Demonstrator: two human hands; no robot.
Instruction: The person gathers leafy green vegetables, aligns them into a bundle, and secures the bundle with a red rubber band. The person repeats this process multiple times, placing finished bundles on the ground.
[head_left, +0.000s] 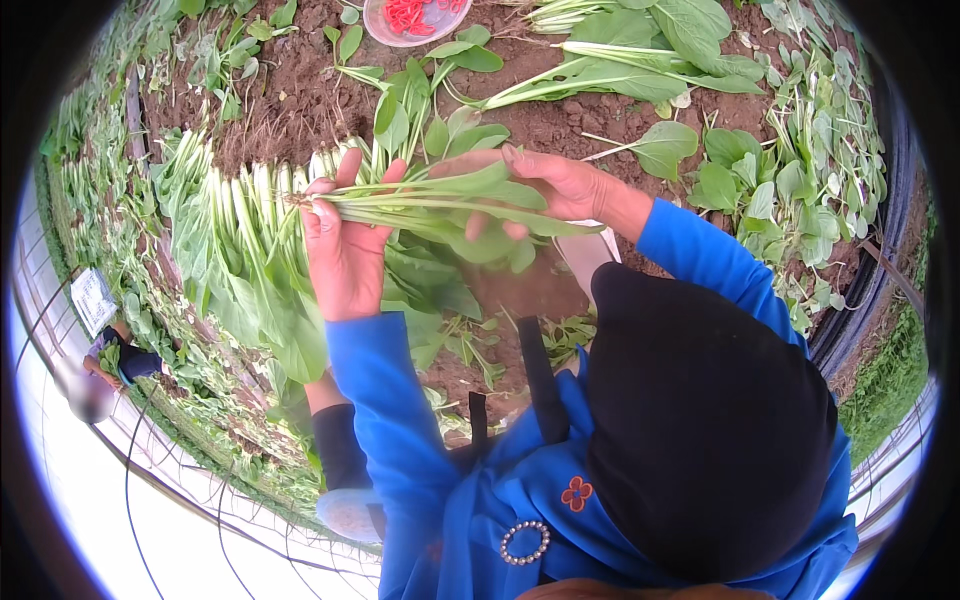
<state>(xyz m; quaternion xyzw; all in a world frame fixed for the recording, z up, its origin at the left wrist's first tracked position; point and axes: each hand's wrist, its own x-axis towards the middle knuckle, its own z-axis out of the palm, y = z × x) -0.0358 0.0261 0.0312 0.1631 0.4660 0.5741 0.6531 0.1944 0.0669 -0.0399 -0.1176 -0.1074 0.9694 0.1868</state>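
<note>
A small bunch of long-stemmed leafy greens (427, 204) lies crosswise between my two hands. My left hand (349, 251) pinches the stem bases between thumb and fingers, with short roots showing at the end. My right hand (559, 184) is around the leafy end; the leaves partly hide its fingers. Below and left of my left hand, a row of pulled greens (247, 217) lies side by side, with white stems and roots toward the top of the view. Their brown roots (277, 124) carry soil.
A clear bowl (375, 30) with red bands (409, 16) sits on the soil (555, 139). Loose greens (622, 71) lie at upper right. Black hoses (896, 225) run along the right side. At far left another person (131, 356) is near a white object (93, 301) with writing.
</note>
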